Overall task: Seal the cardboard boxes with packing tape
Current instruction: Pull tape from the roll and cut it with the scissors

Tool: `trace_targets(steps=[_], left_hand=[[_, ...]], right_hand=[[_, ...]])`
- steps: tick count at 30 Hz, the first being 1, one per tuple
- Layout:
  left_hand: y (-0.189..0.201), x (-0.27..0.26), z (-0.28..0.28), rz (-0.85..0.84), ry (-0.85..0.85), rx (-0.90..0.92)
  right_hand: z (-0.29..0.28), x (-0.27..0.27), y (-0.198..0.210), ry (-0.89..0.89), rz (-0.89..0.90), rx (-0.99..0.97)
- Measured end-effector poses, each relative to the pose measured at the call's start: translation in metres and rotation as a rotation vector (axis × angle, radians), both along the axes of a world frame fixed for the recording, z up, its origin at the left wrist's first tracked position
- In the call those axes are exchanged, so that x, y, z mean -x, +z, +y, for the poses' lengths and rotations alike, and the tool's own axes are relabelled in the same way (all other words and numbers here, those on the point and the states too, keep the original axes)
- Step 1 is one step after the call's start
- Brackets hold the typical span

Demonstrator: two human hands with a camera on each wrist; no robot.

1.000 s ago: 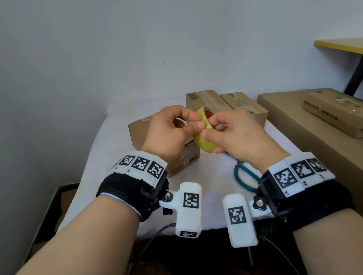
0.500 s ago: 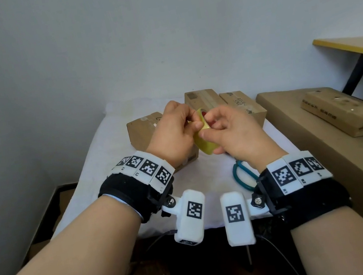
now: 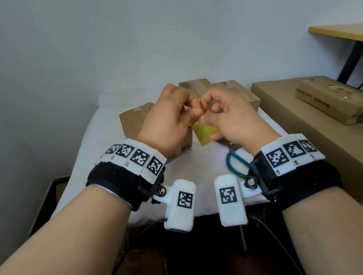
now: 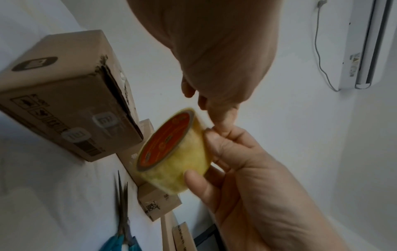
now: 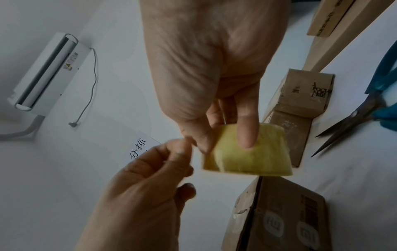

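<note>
A yellowish roll of packing tape with an orange core hangs in the air over the table. My right hand grips it, thumb across its outer face. My left hand pinches thumb and forefinger together at the roll's upper edge, seemingly on the tape's loose end, which is too thin to make out. A brown cardboard box with grey logos lies just beyond and left of the hands. Two more boxes lie behind it.
Teal-handled scissors lie on the white table under my right wrist, blades pointing away. A large cardboard carton stands against the table's right side with a flat box on top. A yellow-edged desk is at far right.
Both hands have moved a little away from me toward the boxes. My fingertips now meet above the roll, which shows lower between the hands than before.
</note>
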State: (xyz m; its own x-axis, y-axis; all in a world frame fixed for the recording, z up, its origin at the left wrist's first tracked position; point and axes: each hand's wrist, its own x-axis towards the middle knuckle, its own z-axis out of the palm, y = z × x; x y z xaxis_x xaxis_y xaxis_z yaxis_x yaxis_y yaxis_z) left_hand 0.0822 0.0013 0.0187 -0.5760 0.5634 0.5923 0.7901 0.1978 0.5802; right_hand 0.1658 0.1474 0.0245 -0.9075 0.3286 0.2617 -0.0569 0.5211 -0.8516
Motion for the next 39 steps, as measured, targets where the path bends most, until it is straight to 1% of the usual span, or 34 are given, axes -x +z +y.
trace_targets(steps=[2, 3, 6, 9, 12, 14, 20, 23, 26, 31, 36, 39], left_hand=[[0.002, 0.0, 0.0, -0.02, -0.004, -0.063], [0.001, 0.001, 0.0, -0.05, -0.004, -0.065], [-0.005, 0.003, 0.0, -0.193, -0.026, 0.024], [-0.011, 0.003, 0.001, -0.229, -0.042, 0.085], [-0.009, 0.001, 0.001, -0.328, -0.074, 0.002], [-0.008, 0.001, 0.0, -0.364, -0.084, -0.049], [-0.006, 0.002, -0.003, -0.403, -0.105, -0.072], [-0.006, 0.001, -0.002, -0.364, -0.081, -0.067], [-0.007, -0.002, 0.003, -0.334, -0.06, -0.113], [-0.009, -0.001, 0.006, -0.405, -0.063, -0.268], [-0.01, 0.004, 0.006, -0.381, -0.024, -0.264], [-0.009, 0.009, 0.006, -0.347, 0.032, -0.281]], right_hand=[[0.005, -0.002, -0.002, -0.04, 0.005, 0.01], [0.006, -0.004, -0.003, -0.052, 0.01, 0.015], [0.006, -0.007, 0.0, -0.067, 0.036, 0.029], [0.003, -0.01, 0.005, -0.061, 0.047, 0.064], [0.003, -0.013, 0.007, -0.042, 0.052, 0.067], [0.003, -0.014, 0.007, -0.02, 0.075, 0.089], [0.001, -0.019, 0.007, 0.039, 0.09, 0.182], [-0.002, -0.018, 0.009, 0.04, 0.117, 0.216], [-0.005, -0.015, 0.012, 0.051, 0.134, 0.197], [-0.01, -0.011, 0.011, 0.086, 0.127, 0.143], [-0.008, -0.01, 0.008, 0.082, 0.116, 0.115], [-0.009, -0.008, 0.003, 0.085, 0.055, 0.102]])
